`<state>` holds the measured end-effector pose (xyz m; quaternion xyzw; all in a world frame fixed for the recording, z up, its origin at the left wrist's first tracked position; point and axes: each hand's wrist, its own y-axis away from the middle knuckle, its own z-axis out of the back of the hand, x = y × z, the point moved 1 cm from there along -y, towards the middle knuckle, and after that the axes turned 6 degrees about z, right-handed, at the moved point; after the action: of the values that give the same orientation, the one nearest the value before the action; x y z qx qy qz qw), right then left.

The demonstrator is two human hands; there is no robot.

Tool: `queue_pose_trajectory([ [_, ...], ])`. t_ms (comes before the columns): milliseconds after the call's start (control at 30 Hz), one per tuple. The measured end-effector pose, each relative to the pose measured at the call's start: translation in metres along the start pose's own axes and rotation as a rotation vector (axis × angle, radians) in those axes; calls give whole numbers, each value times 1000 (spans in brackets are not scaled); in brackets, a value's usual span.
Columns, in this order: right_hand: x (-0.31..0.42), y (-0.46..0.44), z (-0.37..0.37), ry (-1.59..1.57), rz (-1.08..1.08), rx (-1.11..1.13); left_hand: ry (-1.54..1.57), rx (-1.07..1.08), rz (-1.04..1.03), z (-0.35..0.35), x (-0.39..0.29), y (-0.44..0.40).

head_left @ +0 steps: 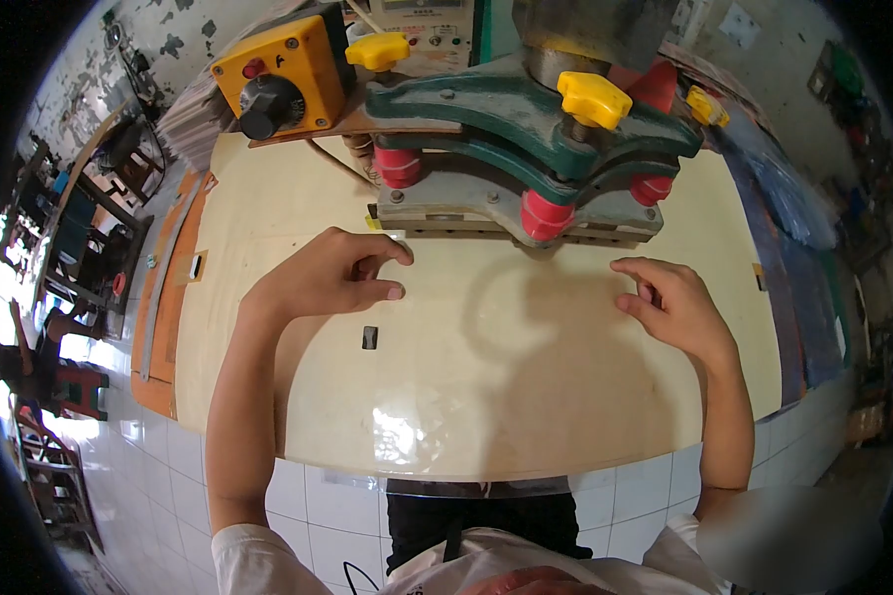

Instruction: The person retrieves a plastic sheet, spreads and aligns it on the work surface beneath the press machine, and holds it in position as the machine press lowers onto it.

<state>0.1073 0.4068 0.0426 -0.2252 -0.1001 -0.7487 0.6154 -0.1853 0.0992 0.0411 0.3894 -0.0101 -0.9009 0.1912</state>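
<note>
My left hand (342, 273) is over the cream tabletop (446, 377), at the front left corner of the green press (526, 109). Its thumb and fingers are apart with nothing between them. My right hand (669, 302) is near the right front of the press, fingers curled loosely and parted from the thumb, holding nothing. A small dark rectangular piece (369, 338) lies on the tabletop just below my left hand. The metal plate (516, 220) of the press hangs between and beyond both hands.
A yellow control box (283, 79) with a black knob stands at the back left, beside stacked sheets (191, 124). Yellow star knobs (593, 99) top the press. Blue plastic sheeting (783, 198) lies along the right edge. Stools (80, 389) stand on the floor far left.
</note>
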Motion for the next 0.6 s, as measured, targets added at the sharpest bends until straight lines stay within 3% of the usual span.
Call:
queue_pose_trajectory([
  [600, -3, 0, 0, -24, -1, 11, -81, -54, -15, 0, -5, 1],
])
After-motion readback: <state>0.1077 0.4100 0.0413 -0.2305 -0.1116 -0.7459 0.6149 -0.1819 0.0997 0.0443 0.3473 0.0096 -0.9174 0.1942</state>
